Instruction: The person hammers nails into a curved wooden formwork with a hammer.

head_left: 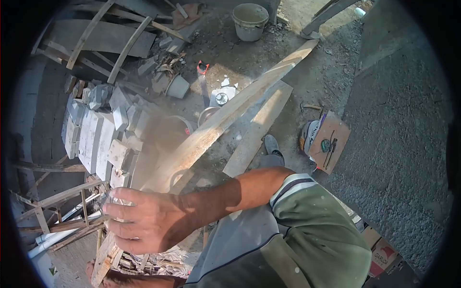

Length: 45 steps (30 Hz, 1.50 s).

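A long wooden plank (pixel 216 122) runs from the upper right down to the lower left, passing beneath my right hand. My right hand (pixel 149 221) lies across the plank, back of the hand up, with its fingers bent over the far side; the thumb is hidden. Below it, at the bottom left, my left hand (pixel 98 273) is partly covered by the plank's near end and appears to grip it. A second, wider board (pixel 261 127) lies on the ground beside the plank. A blurred brown patch hides part of what is behind the plank.
Pale blocks (pixel 98 139) are stacked to the left. A handsaw (pixel 203 79), a grey bucket (pixel 249 21) and a smaller tipped bucket (pixel 178 87) are on the dirt floor. On the right, a hammer (pixel 312 106) lies near a bag (pixel 309 134) by a rough grey wall (pixel 398 144).
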Each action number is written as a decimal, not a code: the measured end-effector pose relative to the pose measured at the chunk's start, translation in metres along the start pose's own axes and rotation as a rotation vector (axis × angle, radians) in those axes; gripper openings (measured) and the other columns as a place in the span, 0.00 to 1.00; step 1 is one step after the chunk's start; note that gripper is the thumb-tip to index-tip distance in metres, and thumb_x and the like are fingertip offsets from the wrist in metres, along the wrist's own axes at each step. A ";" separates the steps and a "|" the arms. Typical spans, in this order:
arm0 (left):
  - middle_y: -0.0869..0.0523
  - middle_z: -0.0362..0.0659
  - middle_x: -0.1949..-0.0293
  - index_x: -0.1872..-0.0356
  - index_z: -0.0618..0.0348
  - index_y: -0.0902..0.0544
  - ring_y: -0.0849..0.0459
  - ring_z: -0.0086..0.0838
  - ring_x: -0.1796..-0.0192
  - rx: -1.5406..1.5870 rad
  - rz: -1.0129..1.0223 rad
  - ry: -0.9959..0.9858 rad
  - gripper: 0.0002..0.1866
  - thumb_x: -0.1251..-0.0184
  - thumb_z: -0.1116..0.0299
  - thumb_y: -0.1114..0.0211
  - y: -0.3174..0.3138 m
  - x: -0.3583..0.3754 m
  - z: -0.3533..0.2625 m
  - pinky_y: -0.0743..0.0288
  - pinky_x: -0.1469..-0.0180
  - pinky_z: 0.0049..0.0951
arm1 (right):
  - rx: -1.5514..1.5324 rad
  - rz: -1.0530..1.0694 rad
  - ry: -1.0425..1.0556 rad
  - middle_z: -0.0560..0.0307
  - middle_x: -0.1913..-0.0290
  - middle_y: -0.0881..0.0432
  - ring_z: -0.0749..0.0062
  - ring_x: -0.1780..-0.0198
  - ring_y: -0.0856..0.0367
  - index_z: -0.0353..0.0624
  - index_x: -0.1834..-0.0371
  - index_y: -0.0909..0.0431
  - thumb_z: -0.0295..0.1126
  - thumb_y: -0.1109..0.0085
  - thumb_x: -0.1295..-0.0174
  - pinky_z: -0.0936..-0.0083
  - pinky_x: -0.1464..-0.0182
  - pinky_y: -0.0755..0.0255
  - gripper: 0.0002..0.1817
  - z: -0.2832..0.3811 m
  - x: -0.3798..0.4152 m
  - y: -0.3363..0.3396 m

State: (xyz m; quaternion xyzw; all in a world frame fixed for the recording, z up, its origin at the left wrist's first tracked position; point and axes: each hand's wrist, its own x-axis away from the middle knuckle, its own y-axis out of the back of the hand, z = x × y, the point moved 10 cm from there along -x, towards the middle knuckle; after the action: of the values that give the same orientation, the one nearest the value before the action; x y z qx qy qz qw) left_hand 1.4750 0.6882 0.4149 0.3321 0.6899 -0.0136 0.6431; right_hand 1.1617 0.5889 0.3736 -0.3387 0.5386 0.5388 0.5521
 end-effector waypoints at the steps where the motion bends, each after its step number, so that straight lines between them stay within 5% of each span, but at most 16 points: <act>1: 0.20 0.58 0.51 0.53 0.76 0.24 0.18 0.43 0.52 -0.019 0.005 0.012 0.27 0.35 0.54 0.36 -0.014 0.000 -0.002 0.20 0.50 0.39 | 0.023 -0.147 -0.034 0.52 0.56 0.21 0.57 0.50 0.23 0.45 0.62 0.24 0.37 0.42 0.44 0.54 0.47 0.32 0.10 -0.006 0.021 0.021; 2: 0.20 0.57 0.51 0.53 0.76 0.24 0.18 0.43 0.52 -0.034 0.014 0.027 0.27 0.35 0.54 0.36 -0.029 -0.001 -0.004 0.21 0.50 0.39 | 0.046 -0.292 -0.064 0.50 0.50 0.22 0.54 0.48 0.24 0.46 0.60 0.24 0.40 0.40 0.43 0.53 0.48 0.33 0.13 -0.013 0.051 0.046; 5: 0.21 0.57 0.50 0.52 0.75 0.24 0.18 0.43 0.51 -0.066 0.069 0.109 0.28 0.35 0.53 0.36 -0.083 0.003 -0.007 0.21 0.49 0.39 | 0.252 -0.208 -0.539 0.47 0.43 0.27 0.55 0.43 0.29 0.47 0.49 0.27 0.50 0.38 0.43 0.54 0.43 0.38 0.24 -0.095 0.164 0.082; 7: 0.21 0.57 0.50 0.52 0.75 0.24 0.18 0.43 0.51 -0.080 0.144 0.185 0.28 0.35 0.53 0.37 -0.126 0.009 -0.011 0.21 0.49 0.39 | 0.417 -0.213 -1.005 0.43 0.47 0.27 0.48 0.47 0.27 0.38 0.45 0.29 0.43 0.39 0.40 0.55 0.43 0.37 0.25 -0.155 0.269 0.117; 9: 0.21 0.57 0.50 0.51 0.74 0.25 0.19 0.43 0.51 -0.079 0.225 0.263 0.28 0.35 0.53 0.37 -0.178 0.018 -0.020 0.22 0.49 0.40 | 0.419 -0.297 -1.400 0.45 0.50 0.25 0.55 0.47 0.26 0.33 0.45 0.30 0.39 0.40 0.37 0.60 0.46 0.33 0.23 -0.200 0.400 0.145; 10: 0.21 0.57 0.49 0.51 0.74 0.25 0.19 0.43 0.50 -0.073 0.267 0.298 0.28 0.35 0.52 0.37 -0.207 0.025 -0.024 0.22 0.49 0.40 | 0.432 -0.335 -1.408 0.45 0.50 0.25 0.55 0.47 0.26 0.33 0.45 0.30 0.39 0.40 0.37 0.60 0.46 0.33 0.23 -0.210 0.416 0.160; 12: 0.21 0.57 0.49 0.51 0.74 0.25 0.19 0.43 0.50 -0.060 0.345 0.372 0.28 0.35 0.52 0.38 -0.260 0.038 -0.033 0.22 0.48 0.40 | -0.097 -0.938 -1.612 0.46 0.52 0.23 0.60 0.46 0.25 0.33 0.45 0.30 0.40 0.43 0.33 0.64 0.44 0.32 0.22 -0.239 0.485 0.175; 17: 0.22 0.56 0.48 0.49 0.73 0.26 0.20 0.44 0.49 -0.016 0.558 0.540 0.29 0.35 0.51 0.38 -0.359 0.062 -0.059 0.23 0.47 0.41 | -1.183 -1.564 -1.699 0.39 0.36 0.36 0.53 0.35 0.36 0.39 0.29 0.48 0.71 0.55 0.41 0.52 0.40 0.37 0.51 -0.354 0.424 0.161; 20: 0.22 0.56 0.48 0.49 0.72 0.26 0.20 0.44 0.48 0.029 0.622 0.627 0.29 0.34 0.50 0.39 -0.390 0.070 -0.068 0.23 0.47 0.41 | -1.557 -1.642 -0.924 0.51 0.44 0.27 0.60 0.38 0.33 0.45 0.35 0.36 0.74 0.52 0.46 0.56 0.40 0.35 0.48 -0.419 0.338 0.200; 21: 0.22 0.56 0.47 0.48 0.72 0.26 0.20 0.44 0.48 0.049 0.636 0.656 0.29 0.34 0.50 0.39 -0.398 0.075 -0.070 0.24 0.47 0.41 | -1.703 -1.675 -0.855 0.57 0.50 0.23 0.62 0.45 0.28 0.47 0.43 0.29 0.73 0.51 0.46 0.60 0.41 0.34 0.42 -0.421 0.325 0.201; 30: 0.23 0.55 0.46 0.46 0.70 0.27 0.22 0.44 0.46 0.241 0.762 0.940 0.31 0.34 0.48 0.41 -0.446 0.124 -0.058 0.25 0.45 0.42 | -1.388 -1.957 -1.229 0.61 0.51 0.22 0.67 0.49 0.25 0.53 0.42 0.28 0.70 0.43 0.49 0.61 0.42 0.31 0.40 -0.315 0.351 0.189; 34: 0.24 0.55 0.45 0.45 0.69 0.28 0.22 0.44 0.45 0.316 0.842 1.077 0.31 0.34 0.48 0.41 -0.465 0.163 -0.055 0.26 0.44 0.43 | -1.019 -1.833 -1.525 0.47 0.35 0.32 0.58 0.35 0.32 0.40 0.33 0.37 0.66 0.41 0.46 0.52 0.35 0.38 0.47 -0.333 0.438 0.240; 38: 0.24 0.54 0.44 0.44 0.68 0.28 0.23 0.44 0.45 0.392 0.913 1.228 0.32 0.34 0.47 0.42 -0.492 0.213 -0.054 0.26 0.44 0.44 | -0.611 -1.668 -1.752 0.43 0.30 0.38 0.51 0.34 0.33 0.35 0.31 0.42 0.60 0.39 0.43 0.49 0.31 0.46 0.47 -0.401 0.564 0.311; 41: 0.24 0.54 0.44 0.43 0.68 0.29 0.23 0.44 0.44 0.410 0.938 1.353 0.32 0.34 0.46 0.43 -0.506 0.256 -0.049 0.27 0.43 0.44 | -0.443 -1.601 -1.750 0.41 0.33 0.35 0.51 0.36 0.31 0.33 0.33 0.39 0.57 0.44 0.39 0.56 0.32 0.42 0.42 -0.439 0.651 0.357; 43: 0.24 0.54 0.43 0.42 0.67 0.29 0.23 0.44 0.44 0.400 0.947 1.434 0.32 0.34 0.46 0.43 -0.511 0.283 -0.046 0.27 0.43 0.44 | -0.582 -1.641 -1.306 0.48 0.44 0.23 0.56 0.42 0.24 0.34 0.40 0.32 0.50 0.52 0.31 0.61 0.39 0.32 0.30 -0.461 0.723 0.367; 45: 0.25 0.54 0.43 0.42 0.67 0.29 0.24 0.44 0.43 0.389 0.941 1.508 0.33 0.34 0.46 0.43 -0.515 0.308 -0.040 0.27 0.42 0.44 | -0.396 -1.494 -1.890 0.44 0.46 0.21 0.61 0.46 0.22 0.34 0.39 0.31 0.51 0.52 0.33 0.67 0.45 0.28 0.31 -0.428 0.800 0.345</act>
State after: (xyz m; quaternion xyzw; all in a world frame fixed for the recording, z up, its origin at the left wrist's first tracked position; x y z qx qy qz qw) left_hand 1.2094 0.4410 -0.0641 0.6032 0.7062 0.3550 -0.1070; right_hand 0.6034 0.4301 -0.4043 -0.1183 -0.4935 0.1957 0.8391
